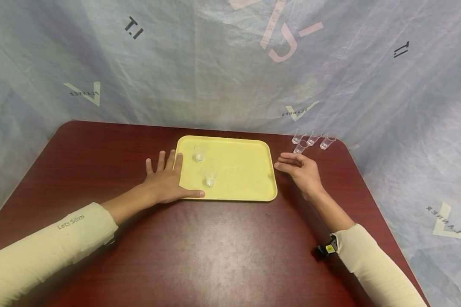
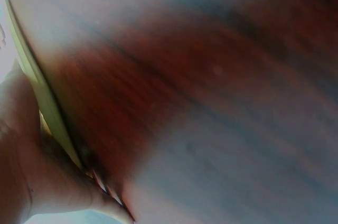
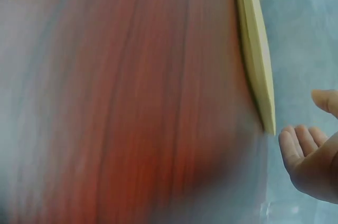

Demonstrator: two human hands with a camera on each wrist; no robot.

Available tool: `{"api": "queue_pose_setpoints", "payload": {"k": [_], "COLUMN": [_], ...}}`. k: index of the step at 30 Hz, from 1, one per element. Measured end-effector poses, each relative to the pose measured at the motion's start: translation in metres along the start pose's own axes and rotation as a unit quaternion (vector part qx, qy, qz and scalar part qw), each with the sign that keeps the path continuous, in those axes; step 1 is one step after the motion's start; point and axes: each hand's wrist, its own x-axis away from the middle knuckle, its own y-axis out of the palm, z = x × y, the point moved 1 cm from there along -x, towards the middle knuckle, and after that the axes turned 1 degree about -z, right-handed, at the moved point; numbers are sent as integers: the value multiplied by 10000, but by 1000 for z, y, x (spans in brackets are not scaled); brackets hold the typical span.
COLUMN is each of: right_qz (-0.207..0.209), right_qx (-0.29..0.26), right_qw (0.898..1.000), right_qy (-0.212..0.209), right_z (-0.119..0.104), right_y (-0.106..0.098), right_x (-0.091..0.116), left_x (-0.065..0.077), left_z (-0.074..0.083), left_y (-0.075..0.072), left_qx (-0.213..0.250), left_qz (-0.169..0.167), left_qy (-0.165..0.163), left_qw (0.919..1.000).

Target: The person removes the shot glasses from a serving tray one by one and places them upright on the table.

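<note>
A yellow tray (image 1: 238, 170) lies on the table with two small clear glasses standing on its left half, one glass (image 1: 199, 153) behind the other glass (image 1: 211, 177). With fingers spread, my left hand (image 1: 163, 183) rests at the tray's near left corner, its thumb along the front edge. The left wrist view shows that hand against the tray's rim (image 2: 47, 97). Just off the tray's right edge is my right hand (image 1: 301, 172), its fingers slightly bent. In the right wrist view, thumb and fingers (image 3: 303, 142) stand apart with nothing between them.
Several more clear glasses (image 1: 301, 146) stand at the table's back right corner, just beyond my right hand. The dark red table (image 1: 215, 251) meets a grey printed sheet (image 1: 230, 85) hanging along its back and sides.
</note>
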Motion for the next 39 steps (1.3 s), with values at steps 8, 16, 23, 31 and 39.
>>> {"api": "queue_pose_setpoints", "payload": {"k": [8,16,23,31,39], "right_qz": [-512,-997,-1327,-1613,-1808], "right_qx": [-79,225,218,164,150], "right_qw": [9984,9944,9905,9862,9829], "right_qy": [-208,-263,-285,-321,-311], "right_z": [-11,-17,-17,-17,-17], "right_y": [34,71,96,120,135], "right_x": [6,13,17,20,22], "left_x": [1,1,-1,-2,-2], "left_z": [0,0,0,0,1], "left_y": [-1,-2,-1,0,0], "left_qx": [2,7,-12,-28,-70], "left_qz": [-14,-36,-8,-10,-31], "left_qy": [-19,-30,-17,-63,-64], "left_qw": [10000,10000,10000,10000,9999]}}
